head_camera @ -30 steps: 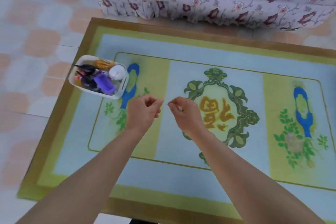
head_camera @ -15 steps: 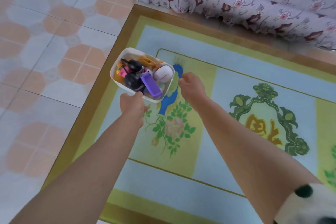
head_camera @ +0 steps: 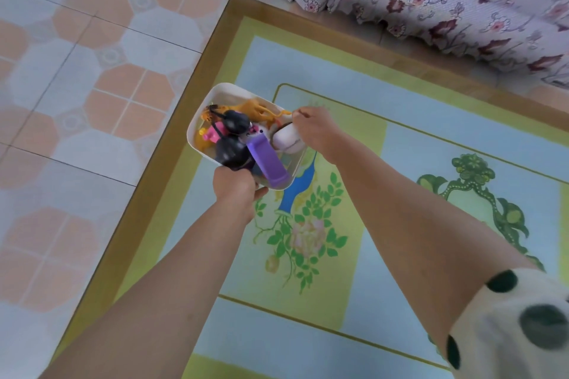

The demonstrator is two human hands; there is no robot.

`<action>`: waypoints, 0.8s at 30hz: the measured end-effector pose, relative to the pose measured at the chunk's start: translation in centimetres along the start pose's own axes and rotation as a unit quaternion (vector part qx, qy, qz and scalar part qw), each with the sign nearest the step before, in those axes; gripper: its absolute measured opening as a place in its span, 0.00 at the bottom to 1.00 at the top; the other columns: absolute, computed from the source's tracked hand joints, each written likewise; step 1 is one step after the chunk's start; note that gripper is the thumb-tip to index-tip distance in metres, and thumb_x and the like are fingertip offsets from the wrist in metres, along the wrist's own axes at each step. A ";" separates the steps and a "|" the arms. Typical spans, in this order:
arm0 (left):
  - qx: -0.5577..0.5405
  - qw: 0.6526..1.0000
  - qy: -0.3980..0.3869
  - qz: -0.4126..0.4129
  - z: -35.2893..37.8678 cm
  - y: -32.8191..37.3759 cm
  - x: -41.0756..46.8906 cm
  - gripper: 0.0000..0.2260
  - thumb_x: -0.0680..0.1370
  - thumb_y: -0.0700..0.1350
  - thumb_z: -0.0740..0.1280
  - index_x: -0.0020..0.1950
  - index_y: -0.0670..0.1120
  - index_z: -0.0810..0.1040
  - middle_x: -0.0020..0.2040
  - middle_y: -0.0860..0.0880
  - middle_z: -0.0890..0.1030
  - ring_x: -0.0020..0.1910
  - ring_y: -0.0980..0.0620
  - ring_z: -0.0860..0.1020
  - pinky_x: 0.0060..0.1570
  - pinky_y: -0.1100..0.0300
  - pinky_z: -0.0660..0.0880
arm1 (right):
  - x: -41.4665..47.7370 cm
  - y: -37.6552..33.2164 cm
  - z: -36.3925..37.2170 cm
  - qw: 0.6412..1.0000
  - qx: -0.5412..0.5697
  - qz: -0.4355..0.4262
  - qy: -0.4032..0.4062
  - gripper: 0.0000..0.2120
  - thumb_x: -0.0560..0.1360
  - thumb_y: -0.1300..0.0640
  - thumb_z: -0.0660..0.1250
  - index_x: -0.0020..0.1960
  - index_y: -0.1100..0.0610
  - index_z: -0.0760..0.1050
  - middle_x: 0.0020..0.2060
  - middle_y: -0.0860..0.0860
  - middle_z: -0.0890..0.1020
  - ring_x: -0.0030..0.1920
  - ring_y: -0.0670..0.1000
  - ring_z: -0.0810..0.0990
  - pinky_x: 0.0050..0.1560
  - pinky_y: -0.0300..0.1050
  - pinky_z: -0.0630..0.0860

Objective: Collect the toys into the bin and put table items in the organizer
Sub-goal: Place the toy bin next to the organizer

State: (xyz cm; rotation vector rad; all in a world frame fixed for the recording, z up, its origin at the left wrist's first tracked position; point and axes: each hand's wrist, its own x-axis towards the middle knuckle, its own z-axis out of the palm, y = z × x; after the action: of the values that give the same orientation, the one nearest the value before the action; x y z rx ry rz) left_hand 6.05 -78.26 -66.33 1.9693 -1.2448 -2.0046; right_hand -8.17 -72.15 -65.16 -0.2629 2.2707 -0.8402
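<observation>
Two hands, left and right, each grip clamped on the bin.

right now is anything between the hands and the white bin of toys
Nothing visible. The left hand already grips the white bin at its near rim, and the right hand is at the far right rim, beside the white ball-shaped toy. The table around the bin shows nothing else.

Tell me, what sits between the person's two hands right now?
In the head view, the white bin of toys: a purple toy and a white ball lie between the left hand and right hand.
</observation>
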 end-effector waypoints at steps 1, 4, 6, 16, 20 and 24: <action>0.012 1.000 -0.003 0.005 -0.1 0.1 0.1 0.13 0.78 0.32 0.57 0.59 0.41 0.75 0.54 0.41 0.81 0.49 0.38 0.82 0.40 0.51 0.82 | -0.1 0.0 -0.1 1.000 0.014 0.007 0.000 0.13 0.78 0.59 0.57 0.52 0.65 0.79 0.42 0.55 0.77 0.43 0.53 0.73 0.43 0.43 0.67; 0.044 0.999 -0.007 0.023 -0.3 0.3 0.0 0.13 0.77 0.32 0.57 0.58 0.40 0.75 0.52 0.39 0.82 0.48 0.38 0.83 0.42 0.48 0.82 | -0.7 0.0 -0.6 0.998 0.055 0.037 -0.009 0.08 0.76 0.61 0.60 0.44 0.60 0.77 0.34 0.52 0.74 0.36 0.51 0.70 0.35 0.41 0.65; 0.067 0.997 -0.014 0.037 -0.5 0.3 -0.2 0.13 0.75 0.33 0.59 0.57 0.39 0.76 0.51 0.37 0.82 0.48 0.38 0.83 0.41 0.47 0.82 | -1.2 0.5 -1.1 0.995 0.071 0.062 -0.016 0.04 0.75 0.61 0.63 0.42 0.57 0.75 0.31 0.51 0.72 0.33 0.50 0.68 0.33 0.42 0.65; 0.163 0.976 -0.097 0.109 1.9 -1.5 -5.1 0.10 0.73 0.32 0.63 0.52 0.39 0.79 0.47 0.38 0.83 0.43 0.38 0.83 0.35 0.46 0.83 | -6.1 7.1 -6.4 0.969 0.195 0.146 0.025 0.04 0.73 0.58 0.67 0.47 0.57 0.79 0.43 0.56 0.79 0.46 0.56 0.79 0.52 0.57 0.80; 0.209 0.960 -0.129 0.135 5.3 -3.6 -8.9 0.11 0.73 0.34 0.64 0.54 0.39 0.79 0.49 0.38 0.83 0.43 0.38 0.83 0.34 0.45 0.83 | -9.6 11.4 -10.9 0.954 0.246 0.168 0.039 0.07 0.72 0.58 0.70 0.50 0.55 0.81 0.48 0.55 0.83 0.51 0.56 0.81 0.52 0.58 0.81; 0.234 0.946 -0.168 0.147 9.2 -6.8 -13.5 0.07 0.74 0.35 0.64 0.49 0.40 0.80 0.47 0.37 0.83 0.43 0.37 0.83 0.39 0.44 0.83 | -14.0 16.7 -15.5 0.943 0.282 0.170 0.052 0.03 0.73 0.58 0.71 0.44 0.51 0.80 0.44 0.52 0.82 0.47 0.54 0.81 0.50 0.55 0.81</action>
State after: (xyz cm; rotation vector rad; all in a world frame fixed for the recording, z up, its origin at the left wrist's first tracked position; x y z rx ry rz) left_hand 3.70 -61.65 -60.72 1.4821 -2.1207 -2.0830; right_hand -7.43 -45.97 -59.71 0.4307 1.9766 -1.2825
